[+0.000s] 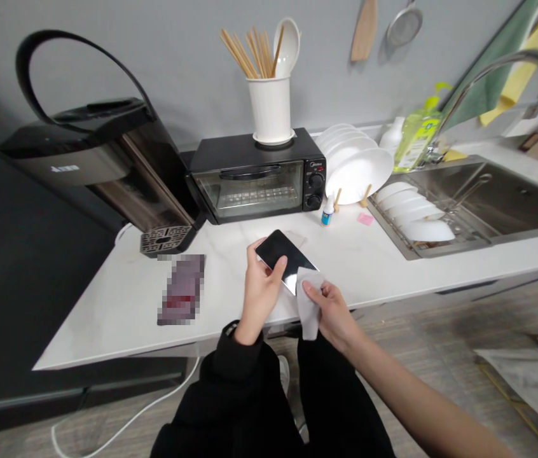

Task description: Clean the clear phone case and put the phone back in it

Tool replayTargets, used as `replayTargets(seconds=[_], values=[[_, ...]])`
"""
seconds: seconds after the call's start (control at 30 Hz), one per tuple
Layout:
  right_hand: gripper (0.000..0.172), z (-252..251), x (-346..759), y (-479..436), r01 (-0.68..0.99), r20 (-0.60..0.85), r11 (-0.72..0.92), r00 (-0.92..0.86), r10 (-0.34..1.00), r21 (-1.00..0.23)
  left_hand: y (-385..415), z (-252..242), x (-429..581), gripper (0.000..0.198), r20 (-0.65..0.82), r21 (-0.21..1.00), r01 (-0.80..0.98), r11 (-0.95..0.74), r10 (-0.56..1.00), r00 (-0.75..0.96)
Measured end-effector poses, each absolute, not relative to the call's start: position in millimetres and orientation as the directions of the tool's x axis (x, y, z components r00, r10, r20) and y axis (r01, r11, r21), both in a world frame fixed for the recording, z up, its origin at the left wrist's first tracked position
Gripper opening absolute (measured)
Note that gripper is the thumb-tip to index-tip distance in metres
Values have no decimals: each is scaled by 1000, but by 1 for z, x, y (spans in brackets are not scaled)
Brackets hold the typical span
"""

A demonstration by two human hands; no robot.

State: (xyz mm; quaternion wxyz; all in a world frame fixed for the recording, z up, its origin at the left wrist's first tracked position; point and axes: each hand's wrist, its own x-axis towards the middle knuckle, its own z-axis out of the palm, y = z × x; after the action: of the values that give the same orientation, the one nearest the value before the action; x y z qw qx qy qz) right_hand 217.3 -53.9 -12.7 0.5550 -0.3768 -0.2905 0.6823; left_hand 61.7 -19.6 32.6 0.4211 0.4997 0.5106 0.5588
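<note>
A smartphone [279, 252] with a dark screen is tilted above the white countertop's front part. My left hand [262, 283] grips its left side, the thumb lying over the screen. My right hand [329, 305] pinches a white wipe [308, 305], which covers the phone's lower right corner and hangs down below it. Bright reflection shows on the screen beside the wipe. Behind the phone, a thin, pale, see-through piece [297, 238] lies on the counter. A small spray bottle [327, 211] with a blue label stands farther back to the right, near a pink packet [365, 219].
A blurred-out flat object [182, 289] lies at left on the countertop [121, 318]. Behind are a water dispenser [126, 172], a toaster oven [254, 181] carrying a white utensil holder [271, 108], and racked plates [359, 172]. Bowls [412, 210] sit at the sink [512, 197], right.
</note>
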Motion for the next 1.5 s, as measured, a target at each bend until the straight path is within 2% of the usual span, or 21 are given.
replayTargets(seconds=[0.1,0.2,0.27,0.33,0.4,0.5,0.57,0.6,0.67,0.77,0.83,0.93,1.0,1.17,1.3,1.4,1.5], values=[[40,-13,227,-49,-508,-200,-209,-73,977,-836,-19,28,52,68,107,991,81,-104,994,-24],[42,-8,235,-30,-503,-126,-86,47,991,-860,-18,30,44,68,14,995,96,-28,990,141],[44,-3,230,-20,-502,-45,-26,25,999,-864,-18,32,47,63,-40,996,84,18,963,267],[45,-1,220,-15,-524,-31,-46,-37,999,-850,-18,31,54,61,-56,997,75,33,944,327],[45,-2,211,-12,-557,-70,-86,-49,996,-826,-20,27,61,64,-60,997,63,44,960,274],[40,-6,206,-10,-618,-113,-12,125,986,-786,-31,16,65,68,-155,988,42,150,960,232],[36,-6,209,-8,-648,-124,32,193,973,-761,-38,11,61,62,-210,978,58,201,943,258],[36,-4,213,-8,-664,-133,0,149,980,-747,-41,10,57,58,-209,978,74,196,943,260],[42,3,223,-7,-683,-159,-164,-71,985,-712,-43,11,49,52,-162,984,109,138,955,250],[60,16,241,-8,-623,-176,-433,-431,885,-651,-40,16,39,47,-124,987,135,90,954,274],[63,23,248,-12,-615,-132,-482,-524,841,-625,-37,16,39,49,-148,987,96,128,957,249],[58,28,243,-19,-733,-46,-348,-399,916,-585,-37,8,50,58,-189,981,-6,193,966,175],[57,29,235,-23,-767,-41,-299,-336,941,-567,-40,1,61,59,-194,977,-62,205,969,152],[62,36,224,-24,-781,-19,-237,-277,961,-578,-41,0,72,61,-188,973,-115,199,977,99],[67,39,220,-27,-764,-3,-247,-305,952,-596,-37,6,69,62,-185,976,-111,190,981,55],[70,39,214,-29,-762,27,-149,-213,977,-630,-36,7,71,63,-206,969,-127,212,977,59],[81,38,210,-25,-725,14,-82,-126,992,-684,-38,3,76,61,-206,965,-145,218,974,90]])
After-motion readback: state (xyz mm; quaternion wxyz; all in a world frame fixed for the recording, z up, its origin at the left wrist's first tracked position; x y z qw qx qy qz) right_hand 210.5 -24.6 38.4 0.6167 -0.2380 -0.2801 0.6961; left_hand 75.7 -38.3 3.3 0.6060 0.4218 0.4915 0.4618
